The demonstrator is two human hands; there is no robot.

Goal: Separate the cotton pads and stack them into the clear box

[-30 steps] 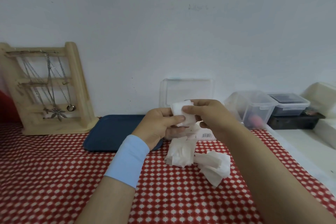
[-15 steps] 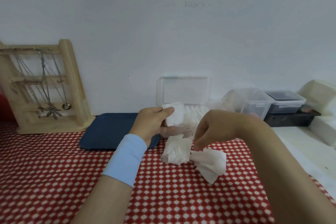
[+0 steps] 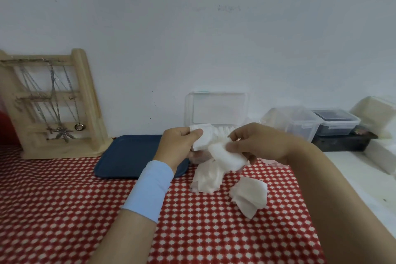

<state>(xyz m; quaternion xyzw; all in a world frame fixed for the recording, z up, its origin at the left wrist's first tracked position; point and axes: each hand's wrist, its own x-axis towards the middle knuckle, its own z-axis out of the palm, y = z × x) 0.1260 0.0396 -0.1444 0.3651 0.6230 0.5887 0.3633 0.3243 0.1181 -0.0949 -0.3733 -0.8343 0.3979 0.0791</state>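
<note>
Just before the open clear box (image 3: 216, 111), the left hand (image 3: 177, 146) is holding a cotton pad (image 3: 203, 139) in its grip, nearer the box than the right hand (image 3: 257, 143), which is pinching a clump of pads (image 3: 229, 157).

Soft white cotton pads (image 3: 227, 157); clear glossy plastic box (image 3: 217, 109).

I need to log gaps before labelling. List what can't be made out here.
Head view only.
Clear box: lower part and contents hidden behind the left hand and right hand.
Pad in the right hand: one or several, blurred.
Dark tub: contents blurred.
Red thing: cut off by left frame edge.
</note>
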